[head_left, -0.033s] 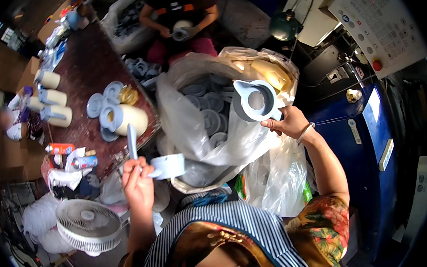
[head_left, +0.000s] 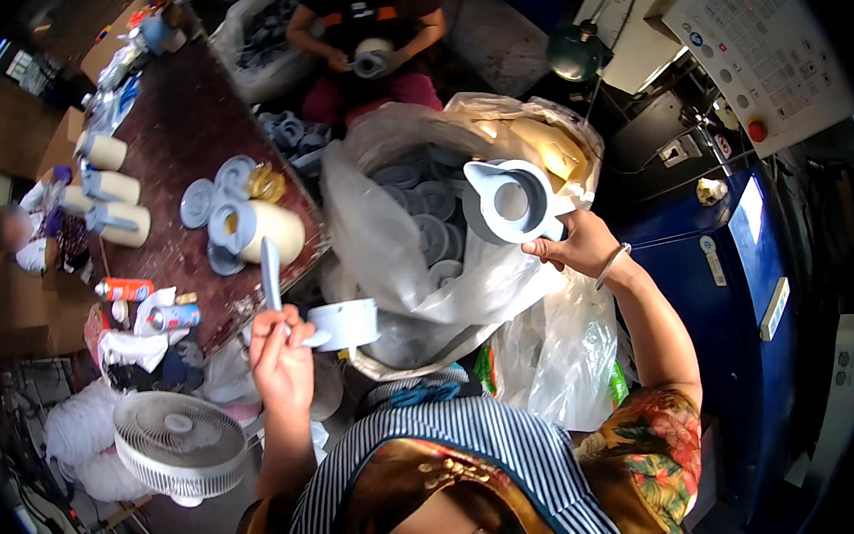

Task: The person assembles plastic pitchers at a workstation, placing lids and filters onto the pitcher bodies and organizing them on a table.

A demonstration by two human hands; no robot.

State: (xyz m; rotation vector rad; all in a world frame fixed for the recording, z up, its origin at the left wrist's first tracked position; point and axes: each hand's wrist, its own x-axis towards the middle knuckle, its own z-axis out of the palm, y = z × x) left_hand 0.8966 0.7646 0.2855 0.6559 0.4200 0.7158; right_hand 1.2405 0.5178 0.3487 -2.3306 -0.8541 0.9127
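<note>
Very little has moved since the earlier frame: view tilts a bit, both hands keep their hold. Far left of bag (head_left: 376,251): co. jugs (head_left: 123,223) lined up on table (head_left: 174,116), handles facing the near side, prob. for easy grabbing. Below those, fan (head_left: 180,442), tilted up, prob. for airflow. Just left of bag, spouted jug (head_left: 279,233) lies on its side, lids (head_left: 234,177) beside it. L hand (head_left: 284,364), at bag's near-left edge, has fingers pinched on handle of L collar (head_left: 343,326); handle points away, ring stays clear of fingers. Beyond bag, co-worker (head_left: 368,26) holds another jug, prob. w/ both hands to steady it. Bag itself gapes, more lids (head_left: 432,234) inside, prob. to keep them together. Over bag's right part, R hand (head_left: 586,249) has thumb + fingers closed round handle of R collar (head_left: 495,206), spout away, opening turned up so inside shows. Right of bag: blue cabinet (head_left: 718,334).
</note>
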